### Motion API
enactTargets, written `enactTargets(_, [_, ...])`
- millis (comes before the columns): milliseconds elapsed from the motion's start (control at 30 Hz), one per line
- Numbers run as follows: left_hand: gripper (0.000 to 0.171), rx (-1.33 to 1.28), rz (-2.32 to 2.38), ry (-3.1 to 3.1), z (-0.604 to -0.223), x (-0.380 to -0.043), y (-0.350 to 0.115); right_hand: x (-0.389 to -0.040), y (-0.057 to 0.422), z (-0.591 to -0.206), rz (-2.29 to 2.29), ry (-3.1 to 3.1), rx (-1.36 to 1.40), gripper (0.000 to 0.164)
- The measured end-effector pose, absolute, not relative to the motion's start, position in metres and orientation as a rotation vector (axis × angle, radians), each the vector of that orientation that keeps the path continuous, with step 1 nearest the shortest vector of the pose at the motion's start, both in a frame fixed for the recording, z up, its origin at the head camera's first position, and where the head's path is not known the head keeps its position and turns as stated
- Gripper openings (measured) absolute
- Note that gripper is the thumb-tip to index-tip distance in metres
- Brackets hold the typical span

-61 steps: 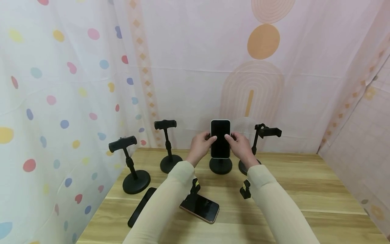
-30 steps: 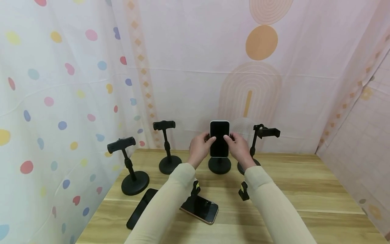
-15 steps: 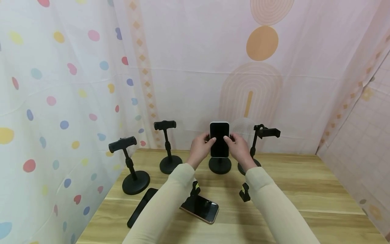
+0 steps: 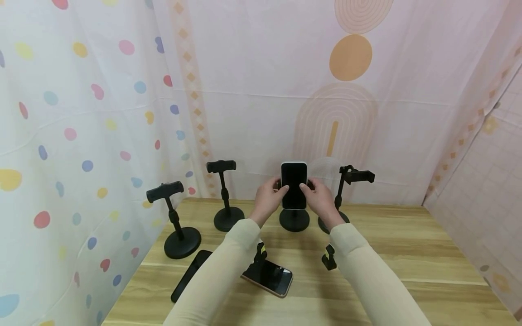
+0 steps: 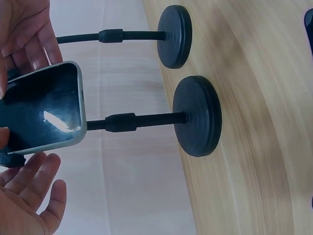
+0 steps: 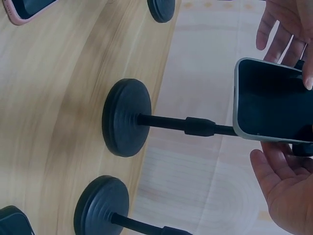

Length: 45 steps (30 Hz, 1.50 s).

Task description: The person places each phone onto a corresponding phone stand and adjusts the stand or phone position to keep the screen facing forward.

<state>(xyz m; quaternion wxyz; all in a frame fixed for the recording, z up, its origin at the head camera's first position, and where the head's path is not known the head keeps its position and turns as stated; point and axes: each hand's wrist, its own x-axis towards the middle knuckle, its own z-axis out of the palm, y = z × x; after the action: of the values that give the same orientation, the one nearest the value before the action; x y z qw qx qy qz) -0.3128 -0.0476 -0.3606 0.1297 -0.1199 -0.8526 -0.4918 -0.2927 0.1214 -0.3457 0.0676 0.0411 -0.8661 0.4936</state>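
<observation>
A smartphone [image 4: 294,183] with a pale frame and dark screen stands upright in the head of a black phone stand [image 4: 294,221]. My left hand [image 4: 267,199] pinches its left edge, thumb on the screen and fingers reaching behind. On the opposite edge my right hand [image 4: 321,199] grips it the same way. Black clamp ends [image 5: 12,160] show at the phone's side in the left wrist view. Much of the stand's holder is hidden behind the phone. In the right wrist view its round base [image 6: 126,117] rests on the table.
Two phone stands with bare holders, a near one [image 4: 182,243] and a farther one [image 4: 228,219], are at left. Another stand [image 4: 360,176] is just right of my right hand. A black phone [image 4: 190,275] and a gold-edged phone [image 4: 274,279] lie on the wooden table [image 4: 408,253].
The held smartphone has tipped slightly, appearing a bit shorter in the head view, its lower edge a little higher. Both hands keep their grip in nearly the same place.
</observation>
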Motion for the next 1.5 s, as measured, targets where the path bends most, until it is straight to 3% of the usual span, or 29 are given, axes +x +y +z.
enactTargets(200, [0.038, -0.355, -1.429, -2.502, -0.369, -0.314, -0.051, -0.29, 0.127, -0.353, 1.508, -2.615, 0.121, 0.046])
enactTargets(467, [0.045, -0.352, -1.366, -2.592, -0.376, -0.307, -0.062, -0.284, 0.139, -0.358, 1.488, -2.668, 0.117, 0.062])
enactTargets(967, [0.038, -0.361, -1.157, -2.695, -0.391, -0.299, -0.083, -0.282, 0.16, -0.37, 1.375, -2.716, 0.185, 0.062])
enactTargets(1500, [0.04, -0.447, -0.63, -2.91, -0.409, -0.29, -0.09, -0.276, 0.186, -0.378, 1.155, -2.795, 0.215, 0.055])
